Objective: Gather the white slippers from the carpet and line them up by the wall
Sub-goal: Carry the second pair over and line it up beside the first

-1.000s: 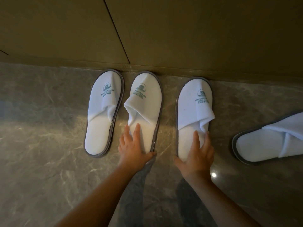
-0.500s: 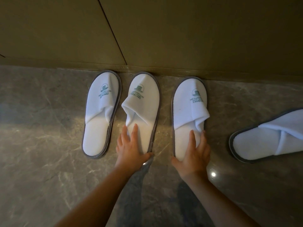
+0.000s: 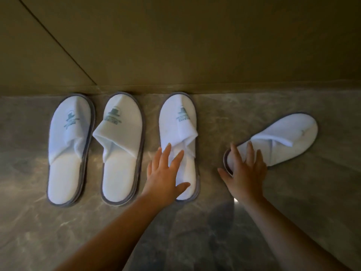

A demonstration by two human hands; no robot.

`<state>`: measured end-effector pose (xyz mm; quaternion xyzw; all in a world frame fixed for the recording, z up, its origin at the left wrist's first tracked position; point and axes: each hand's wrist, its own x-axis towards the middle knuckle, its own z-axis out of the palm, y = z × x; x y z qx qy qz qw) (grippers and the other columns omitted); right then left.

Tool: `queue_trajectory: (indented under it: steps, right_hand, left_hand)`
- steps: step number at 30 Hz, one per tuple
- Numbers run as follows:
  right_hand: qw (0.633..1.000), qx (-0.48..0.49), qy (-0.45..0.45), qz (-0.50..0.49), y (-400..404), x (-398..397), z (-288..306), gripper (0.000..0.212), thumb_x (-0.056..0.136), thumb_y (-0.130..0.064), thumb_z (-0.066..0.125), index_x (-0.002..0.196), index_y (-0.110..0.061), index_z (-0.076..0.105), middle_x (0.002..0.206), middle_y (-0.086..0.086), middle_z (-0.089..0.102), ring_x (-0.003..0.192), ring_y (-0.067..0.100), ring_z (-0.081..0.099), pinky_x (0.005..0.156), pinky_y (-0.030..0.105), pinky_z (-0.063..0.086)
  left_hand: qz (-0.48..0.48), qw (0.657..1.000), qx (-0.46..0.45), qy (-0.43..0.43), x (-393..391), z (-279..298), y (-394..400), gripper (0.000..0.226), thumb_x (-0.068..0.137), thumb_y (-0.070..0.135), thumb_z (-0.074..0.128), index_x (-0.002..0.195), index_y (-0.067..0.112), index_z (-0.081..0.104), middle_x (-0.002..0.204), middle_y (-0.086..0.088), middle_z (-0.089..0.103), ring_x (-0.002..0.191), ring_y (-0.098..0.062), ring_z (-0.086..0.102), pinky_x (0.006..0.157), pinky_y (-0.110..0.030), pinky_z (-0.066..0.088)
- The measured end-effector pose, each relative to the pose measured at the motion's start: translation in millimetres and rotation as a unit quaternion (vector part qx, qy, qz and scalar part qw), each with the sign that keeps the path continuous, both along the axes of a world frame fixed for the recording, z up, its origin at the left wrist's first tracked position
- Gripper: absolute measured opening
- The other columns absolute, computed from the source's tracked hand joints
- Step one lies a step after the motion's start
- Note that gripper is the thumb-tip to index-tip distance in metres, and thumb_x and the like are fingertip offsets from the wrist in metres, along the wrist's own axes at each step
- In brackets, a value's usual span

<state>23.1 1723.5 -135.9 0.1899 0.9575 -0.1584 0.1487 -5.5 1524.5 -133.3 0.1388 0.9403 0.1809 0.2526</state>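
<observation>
The left hand (image 3: pixel 165 174) is laid flat, fingers spread, on the third slipper (image 3: pixel 178 132). The right hand (image 3: pixel 245 169) is spread over the angled fourth slipper (image 3: pixel 281 137). Two slippers (image 3: pixel 68 149) are lined up left of the hands, toes at the wall (image 3: pixel 195 45).

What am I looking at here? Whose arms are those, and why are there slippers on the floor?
The picture comes from a camera worn on a person's head, looking down, so the two arms are that person's own. No machine here, just bare hands. Four white slippers lie on a shiny stone floor. Three stand in a neat row with their toes against the wall: the left slipper, the middle slipper and the third slipper. The left hand rests flat on the third one. The right hand is laid on the heel of the crooked slipper, which lies slanted off to the side. Nothing is lifted up.
</observation>
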Motion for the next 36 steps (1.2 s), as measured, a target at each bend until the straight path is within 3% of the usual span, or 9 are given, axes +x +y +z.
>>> queue_trajectory:
  steps: [3,6,9,11,15,18,25,30,36]
  right_hand:
    - [0.997,0.01,-0.047,0.065,22,4,-5,0.071,0.08,-0.054,0.046,0.139,-0.038,0.011,0.155,0.006,-0.004,0.14,0.036,-0.005,0.111,0.059,0.007]
    - [0.997,-0.017,-0.044,0.065,30,14,-4,0.061,0.078,-0.053,0.05,0.133,-0.033,0.03,0.155,0.004,0.005,0.14,0.033,-0.001,0.111,0.057,0.009]
    - [0.999,-0.029,-0.002,0.035,34,35,1,0.048,0.074,-0.045,0.061,0.114,-0.021,0.052,0.145,0.01,0.032,0.137,0.031,0.02,0.11,0.052,0.024]
    - [0.998,-0.026,0.046,-0.018,38,47,2,0.047,0.069,-0.038,0.069,0.106,-0.012,0.056,0.133,0.015,0.047,0.127,0.032,0.036,0.102,0.049,0.036]
    - [0.988,-0.022,0.044,-0.148,50,46,2,0.084,0.064,-0.041,0.074,0.13,-0.01,0.034,0.142,0.021,0.033,0.127,0.036,0.033,0.101,0.051,0.038]
    - [0.976,-0.047,0.026,-0.213,54,37,0,0.102,0.059,-0.041,0.077,0.137,-0.01,0.019,0.143,0.021,0.028,0.126,0.038,0.03,0.1,0.049,0.036]
    - [0.98,-0.064,-0.025,-0.185,52,24,-3,0.103,0.066,-0.031,0.073,0.14,-0.017,0.003,0.146,0.024,0.016,0.129,0.04,0.024,0.105,0.051,0.027]
    - [0.99,-0.084,-0.026,-0.106,31,37,-6,0.104,0.067,-0.038,0.071,0.14,-0.023,-0.002,0.15,0.02,0.008,0.135,0.036,0.017,0.109,0.049,0.025]
    - [0.991,-0.063,-0.015,-0.114,19,30,-9,0.103,0.068,-0.043,0.069,0.141,-0.02,0.0,0.151,0.021,0.006,0.136,0.037,0.016,0.109,0.049,0.025]
  left_hand:
    - [-0.028,0.999,-0.035,-0.011,-2,-11,16,0.087,0.075,0.054,0.055,0.139,0.034,0.001,0.154,-0.002,-0.013,0.141,-0.031,-0.012,0.114,-0.053,0.007]
    - [-0.028,0.999,-0.045,-0.013,-3,-14,20,0.09,0.073,0.051,0.06,0.14,0.033,0.003,0.154,-0.004,-0.011,0.14,-0.033,-0.012,0.113,-0.056,0.009]
    - [-0.026,0.998,-0.055,-0.01,-3,-14,22,0.093,0.07,0.05,0.064,0.14,0.032,0.005,0.154,-0.005,-0.01,0.14,-0.034,-0.011,0.112,-0.057,0.01]
    - [-0.024,0.998,-0.051,-0.002,-2,-15,23,0.095,0.068,0.051,0.065,0.14,0.031,0.006,0.154,-0.006,-0.008,0.14,-0.034,-0.01,0.111,-0.058,0.012]
    - [-0.02,0.998,-0.051,0.005,0,-15,26,0.095,0.067,0.05,0.066,0.14,0.03,0.008,0.155,-0.006,-0.005,0.14,-0.034,-0.008,0.111,-0.057,0.012]
    - [-0.025,0.998,-0.057,-0.006,0,-13,26,0.096,0.068,0.051,0.065,0.14,0.031,0.006,0.155,-0.005,-0.006,0.14,-0.034,-0.009,0.111,-0.057,0.011]
    - [-0.027,0.998,-0.053,-0.019,-1,-8,30,0.093,0.071,0.05,0.063,0.14,0.03,0.004,0.154,-0.006,-0.012,0.14,-0.034,-0.013,0.113,-0.054,0.009]
    - [-0.029,0.998,-0.046,-0.015,2,-5,25,0.091,0.073,0.051,0.06,0.14,0.032,0.001,0.154,-0.006,-0.013,0.14,-0.032,-0.012,0.113,-0.053,0.01]
    - [-0.044,0.997,-0.046,-0.031,6,-6,14,0.092,0.073,0.053,0.058,0.139,0.034,-0.002,0.153,-0.003,-0.017,0.141,-0.029,-0.012,0.115,-0.05,0.009]
